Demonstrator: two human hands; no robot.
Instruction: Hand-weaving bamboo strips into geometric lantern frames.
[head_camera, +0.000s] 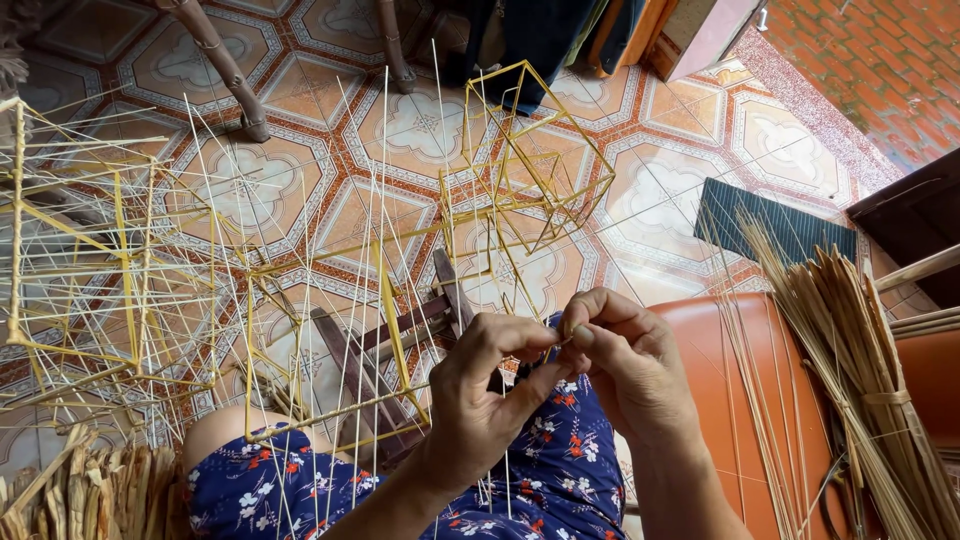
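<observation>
the left hand (480, 385) and the right hand (615, 355) meet over the lap in blue flowered cloth (540, 470), fingertips pressed together, both pinching a thin bamboo stick (505, 480) of the yellow stick frame (400, 300). just right, a bundle of bamboo strips (850, 370) lies on an orange seat (720, 360). farther away, another frame (90, 270) stands on the patterned tile floor (660, 180).

No packages, labels, signs, screens.

Yellow bamboo-strip frame (400, 300), thin splints sticking up, on lap.
</observation>
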